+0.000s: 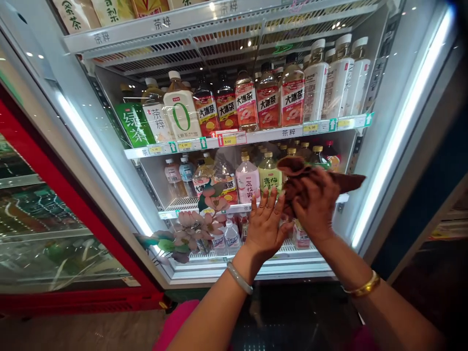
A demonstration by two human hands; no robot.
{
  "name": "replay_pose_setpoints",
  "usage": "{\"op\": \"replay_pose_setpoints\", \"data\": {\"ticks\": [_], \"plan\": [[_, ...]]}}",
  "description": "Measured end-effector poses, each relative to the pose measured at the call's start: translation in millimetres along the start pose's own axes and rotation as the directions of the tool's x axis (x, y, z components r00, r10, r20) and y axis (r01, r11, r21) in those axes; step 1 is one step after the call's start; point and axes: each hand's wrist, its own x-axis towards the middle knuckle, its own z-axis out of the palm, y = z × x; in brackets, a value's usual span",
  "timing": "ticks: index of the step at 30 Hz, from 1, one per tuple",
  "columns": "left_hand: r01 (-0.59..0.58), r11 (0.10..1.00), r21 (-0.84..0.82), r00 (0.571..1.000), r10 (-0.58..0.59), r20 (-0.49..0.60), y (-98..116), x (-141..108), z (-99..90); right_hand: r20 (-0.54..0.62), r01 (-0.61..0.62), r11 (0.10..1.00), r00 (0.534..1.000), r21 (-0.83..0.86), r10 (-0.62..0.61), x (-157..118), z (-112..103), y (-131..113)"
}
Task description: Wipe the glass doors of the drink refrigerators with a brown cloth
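Observation:
My right hand is closed around a bunched brown cloth, pressed against the glass door of a lit drinks fridge. One end of the cloth sticks out to the right past my fingers. Just left of it, my left hand lies flat on the glass with its fingers stretched out, holding nothing. Behind the glass, close to my hands, stand a pink bottle and a light green bottle. The cloth and my hands hide part of the lower shelves.
Tea bottles line the middle shelf, with more bottles above and below. A flower decoration shows at the lower left of the door. A red-framed fridge stands to the left. A lit strip runs down the right side.

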Motion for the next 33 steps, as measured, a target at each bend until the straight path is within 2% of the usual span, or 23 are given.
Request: {"op": "replay_pose_setpoints", "data": {"ticks": [2, 3, 5, 6, 7, 8, 10, 12, 13, 14, 16, 18, 20, 21, 22, 23, 25, 27, 28, 30, 33], "plan": [[0.008, 1.0, 0.017, 1.0, -0.008, -0.008, -8, -6, -5.7, 0.092, 0.176, 0.982, 0.979, 0.065, -0.182, -15, 8, -21], [0.018, 0.999, 0.03, 1.0, -0.018, -0.005, -13, -10, -9.3, 0.126, 0.275, 0.956, 0.95, 0.098, -0.286, -24, 9, -25], [0.046, 0.997, 0.06, 0.999, -0.048, 0.018, -20, -16, -17.5, 0.181, 0.431, 0.889, 0.873, 0.153, -0.454, -36, 7, -21], [0.059, 0.995, 0.075, 0.998, -0.061, 0.031, -23, -19, -21.9, 0.195, 0.462, 0.871, 0.85, 0.168, -0.489, -37, 4, -15], [0.067, 0.994, 0.086, 0.996, -0.071, 0.045, -25, -21, -26.2, 0.198, 0.45, 0.877, 0.856, 0.167, -0.477, -34, 1, -8], [0.072, 0.993, 0.093, 0.995, -0.077, 0.056, -27, -23, -30.2, 0.188, 0.395, 0.906, 0.888, 0.154, -0.419, -28, -2, -3], [0.077, 0.992, 0.096, 0.994, -0.084, 0.072, -30, -27, -37.0, 0.114, 0.202, 0.974, 0.97, 0.1, -0.213, -9, -3, -1], [0.084, 0.992, 0.096, 0.993, -0.091, 0.068, -32, -29, -41.9, 0.031, 0.046, 0.997, 0.998, 0.055, -0.047, 5, 3, -15], [0.084, 0.992, 0.099, 0.994, -0.09, 0.054, -33, -30, -44.0, 0.021, 0.028, 0.998, 0.999, 0.052, -0.029, 7, 8, -25], [0.085, 0.991, 0.105, 0.995, -0.089, 0.036, -35, -31, -46.1, 0.034, 0.058, 0.996, 0.998, 0.067, -0.06, 5, 14, -38], [0.093, 0.989, 0.119, 0.995, -0.094, 0.008, -38, -35, -50.8, 0.099, 0.226, 0.964, 0.966, 0.141, -0.241, -9, 24, -60], [0.117, 0.984, 0.132, 0.993, -0.119, 0.007, -41, -39, -56.5, 0.133, 0.409, 0.889, 0.888, 0.208, -0.44, -26, 31, -72], [0.146, 0.979, 0.145, 0.989, -0.15, 0.017, -45, -44, -62.1, 0.152, 0.503, 0.831, 0.826, 0.237, -0.543, -34, 32, -71], [0.155, 0.976, 0.151, 0.987, -0.159, 0.018, -47, -47, -64.4, 0.156, 0.498, 0.832, 0.827, 0.244, -0.541, -32, 30, -68], [0.159, 0.975, 0.156, 0.986, -0.164, 0.018, -49, -49, -66.2, 0.157, 0.461, 0.852, 0.849, 0.249, -0.505, -27, 28, -63], [0.157, 0.975, 0.159, 0.987, -0.162, 0.016, -52, -51, -67.5, 0.152, 0.396, 0.885, 0.886, 0.245, -0.438, -18, 26, -59], [0.148, 0.976, 0.16, 0.989, -0.15, 0.004, -56, -54, -68.7, 0.122, 0.205, 0.96, 0.965, 0.19, -0.23, 1, 23, -60], [0.142, 0.977, 0.161, 0.99, -0.141, -0.017, -61, -56, -69.1, 0.08, 0.078, 0.988, 0.993, 0.133, -0.09, 11, 26, -74], [0.141, 0.977, 0.163, 0.99, -0.137, -0.033, -64, -57, -69.4, 0.066, 0.088, 0.987, 0.993, 0.131, -0.098, 10, 29, -85], [0.152, 0.974, 0.169, 0.988, -0.144, -0.059, -70, -59, -71.2, 0.065, 0.235, 0.96, 0.967, 0.154, -0.248, -1, 38, -107], [0.171, 0.97, 0.174, 0.985, -0.162, -0.067, -81, -62, -77.6, 0.133, 0.447, 0.883, 0.875, 0.145, -0.465, -18, 48, -124]]}}
